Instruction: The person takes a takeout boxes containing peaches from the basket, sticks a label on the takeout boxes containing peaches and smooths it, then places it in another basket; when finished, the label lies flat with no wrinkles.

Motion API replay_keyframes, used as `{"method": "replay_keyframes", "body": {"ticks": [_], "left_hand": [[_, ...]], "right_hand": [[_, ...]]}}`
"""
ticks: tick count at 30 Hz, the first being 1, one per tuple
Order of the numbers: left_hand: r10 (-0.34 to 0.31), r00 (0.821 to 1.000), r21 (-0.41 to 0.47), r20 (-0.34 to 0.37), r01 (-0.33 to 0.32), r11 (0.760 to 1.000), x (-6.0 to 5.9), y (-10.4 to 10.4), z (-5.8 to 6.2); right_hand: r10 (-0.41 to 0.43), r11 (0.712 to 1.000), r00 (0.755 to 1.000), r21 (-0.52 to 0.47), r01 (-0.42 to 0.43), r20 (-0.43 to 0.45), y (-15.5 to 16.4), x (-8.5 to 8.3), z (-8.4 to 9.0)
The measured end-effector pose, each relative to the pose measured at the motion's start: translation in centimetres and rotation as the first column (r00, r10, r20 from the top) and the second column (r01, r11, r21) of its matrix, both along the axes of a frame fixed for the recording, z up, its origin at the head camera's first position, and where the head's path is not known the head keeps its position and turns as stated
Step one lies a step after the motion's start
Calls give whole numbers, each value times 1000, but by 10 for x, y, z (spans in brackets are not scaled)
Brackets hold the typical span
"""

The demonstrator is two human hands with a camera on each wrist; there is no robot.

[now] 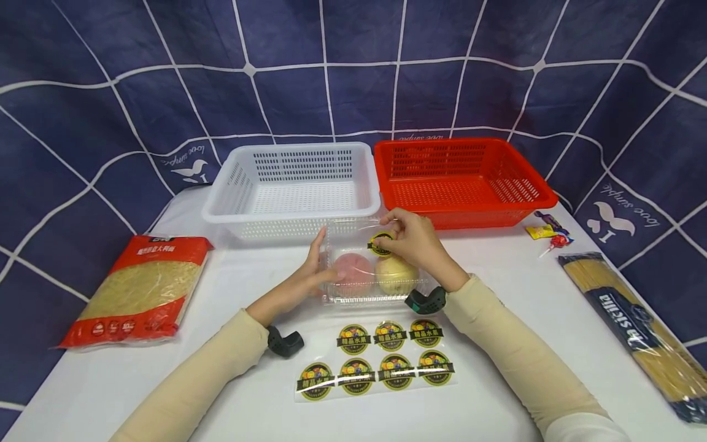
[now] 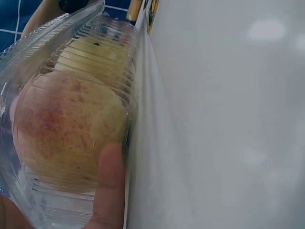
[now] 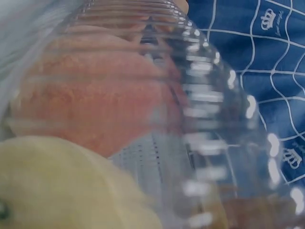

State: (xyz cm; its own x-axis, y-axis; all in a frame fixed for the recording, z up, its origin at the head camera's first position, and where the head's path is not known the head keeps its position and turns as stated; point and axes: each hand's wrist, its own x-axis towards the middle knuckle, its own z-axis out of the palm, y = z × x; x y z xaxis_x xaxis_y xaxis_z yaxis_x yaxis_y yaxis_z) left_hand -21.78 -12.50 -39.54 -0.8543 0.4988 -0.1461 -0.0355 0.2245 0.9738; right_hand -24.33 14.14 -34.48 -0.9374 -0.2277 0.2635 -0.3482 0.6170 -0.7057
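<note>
Head: The clear container [image 1: 349, 234] rests on the desk [image 1: 237, 276] before the white basket [image 1: 287, 218]. Left hand [image 1: 302, 277] grips its left end. Right hand [image 1: 417, 240], fingers bent, touches the round label [image 1: 377, 251]; a pinch cannot be confirmed.

Left wrist: Thumb lies beside the reddish fruit [image 2: 66, 129].

Right wrist: Clear plastic encloses the yellow fruit [image 3: 66, 186].

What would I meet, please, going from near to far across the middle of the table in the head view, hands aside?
Sticker sheet, clear fruit clamshell, white basket and red basket side by side.
</note>
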Motion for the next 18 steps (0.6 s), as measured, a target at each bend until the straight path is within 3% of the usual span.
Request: {"method": "replay_keyframes", "body": {"ticks": [14,18], "left_hand": [[33,999,35,13,-34,999,3,5,-1],[51,999,39,20,-51,998,3,5,-1]], "right_hand": [[52,997,982,-57,-42,180,20,5,13],[103,993,972,-73,-89,212,28,7,22]]}}
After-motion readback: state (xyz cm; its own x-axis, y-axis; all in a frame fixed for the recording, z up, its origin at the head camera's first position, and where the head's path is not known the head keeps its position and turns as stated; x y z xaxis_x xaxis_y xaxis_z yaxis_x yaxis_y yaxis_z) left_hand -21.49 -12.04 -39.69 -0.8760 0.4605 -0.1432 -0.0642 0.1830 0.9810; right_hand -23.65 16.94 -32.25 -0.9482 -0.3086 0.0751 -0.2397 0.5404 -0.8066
